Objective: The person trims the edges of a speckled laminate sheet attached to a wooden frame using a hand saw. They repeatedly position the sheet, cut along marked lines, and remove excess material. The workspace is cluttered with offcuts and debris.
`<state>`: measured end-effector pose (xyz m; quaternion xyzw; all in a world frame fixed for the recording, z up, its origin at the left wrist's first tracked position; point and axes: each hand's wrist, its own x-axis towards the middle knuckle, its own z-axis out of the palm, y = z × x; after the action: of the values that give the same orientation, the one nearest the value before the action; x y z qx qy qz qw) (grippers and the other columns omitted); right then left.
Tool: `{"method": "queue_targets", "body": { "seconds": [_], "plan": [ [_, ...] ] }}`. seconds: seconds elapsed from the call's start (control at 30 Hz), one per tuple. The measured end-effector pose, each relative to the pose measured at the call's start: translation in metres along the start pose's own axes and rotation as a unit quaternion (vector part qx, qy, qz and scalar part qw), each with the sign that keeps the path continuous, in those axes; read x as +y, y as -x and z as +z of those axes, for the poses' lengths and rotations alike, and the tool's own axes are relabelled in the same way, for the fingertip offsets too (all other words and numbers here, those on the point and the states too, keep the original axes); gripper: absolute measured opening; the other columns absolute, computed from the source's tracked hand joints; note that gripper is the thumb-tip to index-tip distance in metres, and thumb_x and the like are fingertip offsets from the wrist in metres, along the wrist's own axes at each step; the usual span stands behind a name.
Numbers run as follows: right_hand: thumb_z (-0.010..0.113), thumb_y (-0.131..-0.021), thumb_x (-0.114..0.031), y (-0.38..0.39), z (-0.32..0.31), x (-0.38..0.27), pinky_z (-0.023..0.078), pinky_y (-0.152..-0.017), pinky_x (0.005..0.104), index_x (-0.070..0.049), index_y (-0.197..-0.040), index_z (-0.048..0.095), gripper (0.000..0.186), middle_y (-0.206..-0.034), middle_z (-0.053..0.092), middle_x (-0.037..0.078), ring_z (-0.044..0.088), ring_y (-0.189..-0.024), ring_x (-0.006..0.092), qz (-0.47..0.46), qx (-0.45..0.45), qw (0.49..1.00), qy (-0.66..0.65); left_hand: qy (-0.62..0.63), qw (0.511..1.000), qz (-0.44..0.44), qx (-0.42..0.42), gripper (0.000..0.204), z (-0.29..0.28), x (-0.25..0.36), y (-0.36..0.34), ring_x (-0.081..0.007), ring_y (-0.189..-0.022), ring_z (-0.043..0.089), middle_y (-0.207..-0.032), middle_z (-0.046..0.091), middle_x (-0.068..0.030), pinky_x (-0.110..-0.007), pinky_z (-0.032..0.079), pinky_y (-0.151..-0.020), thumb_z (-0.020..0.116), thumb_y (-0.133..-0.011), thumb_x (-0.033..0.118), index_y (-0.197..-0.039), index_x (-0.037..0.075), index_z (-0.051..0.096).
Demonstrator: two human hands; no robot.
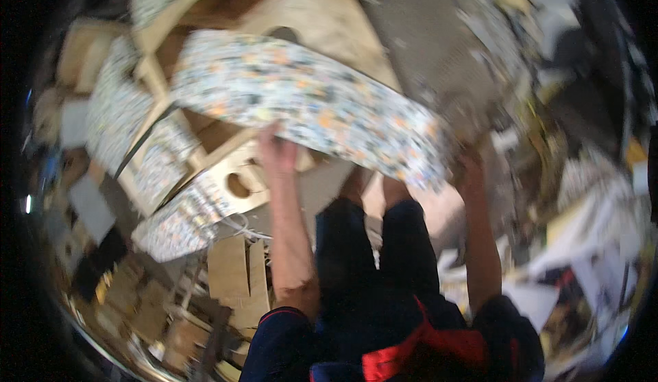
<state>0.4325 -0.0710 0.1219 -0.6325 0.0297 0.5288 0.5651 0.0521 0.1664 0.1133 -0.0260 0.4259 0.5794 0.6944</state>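
Note:
A long slab of speckled, multicoloured bonded foam (pixel 308 101) slants across the middle, its right end lower. My left hand (pixel 277 150) grips its near edge left of centre, with the fingers partly hidden. At the slab's right end, my right hand (pixel 469 166) is closed at the edge, blurred by motion. Behind and beneath the slab lies a wooden frame (pixel 356 29) with open compartments. More speckled foam covers its left side (pixel 113 118). A dark strap (pixel 145 140) crosses that side. Near my left forearm is a pale wood panel (pixel 253 183) with an oval hole.
Cardboard pieces (pixel 229 272) and wood scraps pile up at lower left. White sheets and wrapping (pixel 589 238) lie heaped on the right. Grey floor (pixel 432 39) shows beyond the frame. My legs (pixel 377 245) are close below the slab.

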Motion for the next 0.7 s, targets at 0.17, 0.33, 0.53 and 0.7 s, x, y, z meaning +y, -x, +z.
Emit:
{"method": "queue_targets", "body": {
  "seconds": [0.17, 0.33, 0.53, 0.7],
  "plan": [
    [0.075, -0.082, -0.005, -0.045, -0.005, 0.007, 0.054, -0.085, 0.0377, -0.006, -0.116, 0.061, 0.036, -0.103, 0.063, 0.005, 0.063, -0.096, 0.0202, -0.035, 0.021, 0.999, -0.030, -0.021, 0.999, -0.013, -0.048, 0.032, -0.006, 0.011, 0.004, -0.0304, -0.118, 0.062, -0.118, 0.069, -0.0159, -0.055, 0.040, -0.113, 0.066, -0.079, -0.002, -0.112, -0.004, 0.067],
    [0.074, -0.082, -0.004, -0.067, 0.028, -0.017, 0.052, -0.088, 0.0335, -0.004, -0.120, 0.060, 0.041, -0.108, 0.063, 0.005, 0.063, -0.100, 0.0179, -0.071, -0.051, 0.996, 0.003, -0.182, 0.980, 0.081, -0.027, 0.052, -0.017, 0.039, 0.062, -0.0236, -0.104, 0.068, -0.115, 0.069, -0.0117, -0.053, 0.048, -0.103, 0.072, -0.083, 0.002, -0.132, 0.000, 0.055],
    [0.075, -0.081, -0.009, -0.093, 0.084, -0.050, 0.050, -0.089, 0.0314, 0.000, -0.122, 0.059, 0.045, -0.110, 0.063, 0.007, 0.062, -0.099, 0.0166, -0.073, -0.125, 0.968, 0.204, -0.223, 0.969, 0.026, 0.107, 0.056, -0.076, 0.031, 0.195, -0.0249, -0.116, 0.064, -0.128, 0.065, -0.0099, -0.058, 0.047, -0.104, 0.074, -0.087, 0.005, -0.138, 0.005, 0.052],
    [0.073, -0.083, -0.009, -0.129, 0.139, -0.045, 0.050, -0.090, 0.0326, 0.003, -0.122, 0.059, 0.043, -0.111, 0.064, 0.008, 0.062, -0.101, 0.0159, -0.087, -0.276, 0.905, 0.313, -0.100, 0.971, -0.017, 0.218, 0.049, -0.111, -0.020, 0.267, -0.0252, -0.122, 0.060, -0.131, 0.063, -0.0110, -0.057, 0.050, -0.106, 0.068, -0.092, 0.001, -0.138, 0.002, 0.051]
  ]
}}
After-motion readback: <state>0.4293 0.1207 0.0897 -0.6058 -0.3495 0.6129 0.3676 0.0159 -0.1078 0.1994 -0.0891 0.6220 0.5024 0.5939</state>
